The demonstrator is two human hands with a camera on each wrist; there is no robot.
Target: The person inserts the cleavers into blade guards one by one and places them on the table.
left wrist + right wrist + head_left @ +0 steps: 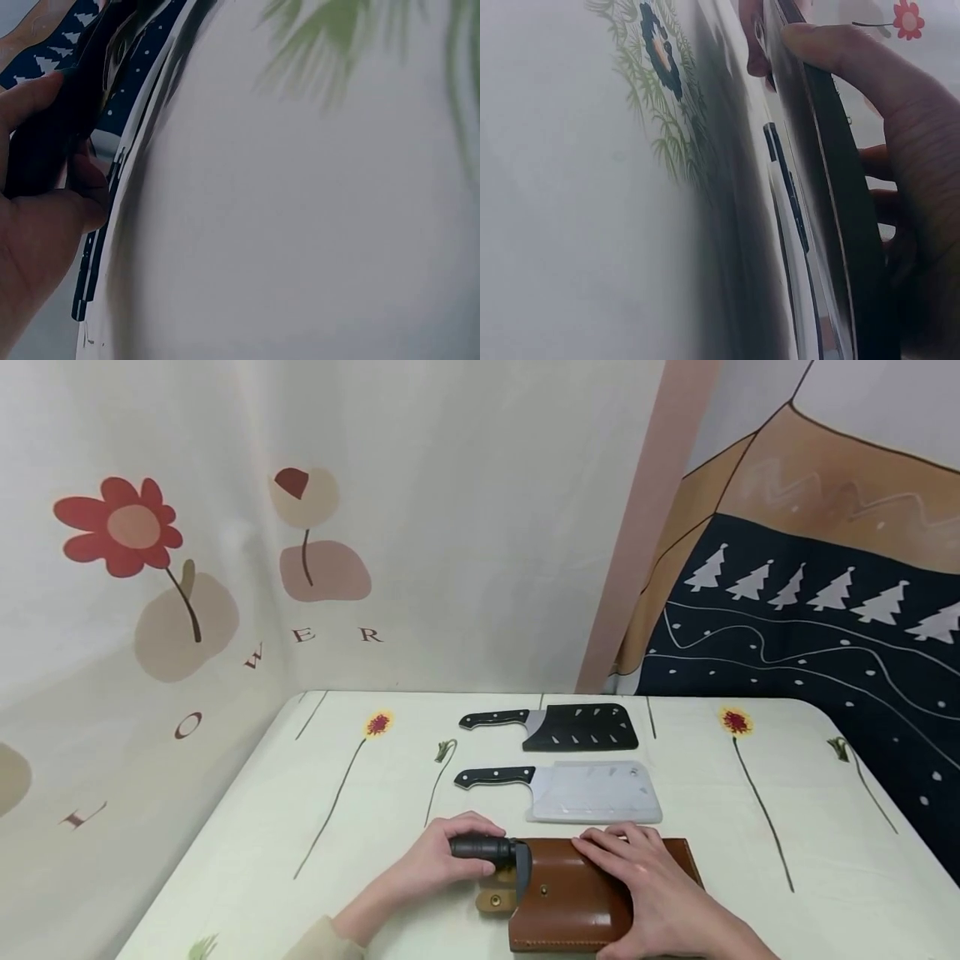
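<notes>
My left hand (423, 860) grips the dark round handle (471, 847) of a knife near the front of the table. A short stretch of its grey blade (522, 870) shows; the rest is inside a brown leather sheath (566, 897). Across the sheath lies my right hand (660, 885), holding it with fingers over the far part and thumb at the near edge. In the right wrist view that thumb (817, 45) presses on the sheath's edge. A tan strap (495, 900) with a snap sticks out below the handle.
Beyond the sheath lies a cleaver in a translucent white cover (596, 793). Farther back is another cleaver in a black cover (581, 727). Both handles point left. The pale flowered tablecloth (360, 852) meets printed curtains (465, 527) at the back and sides.
</notes>
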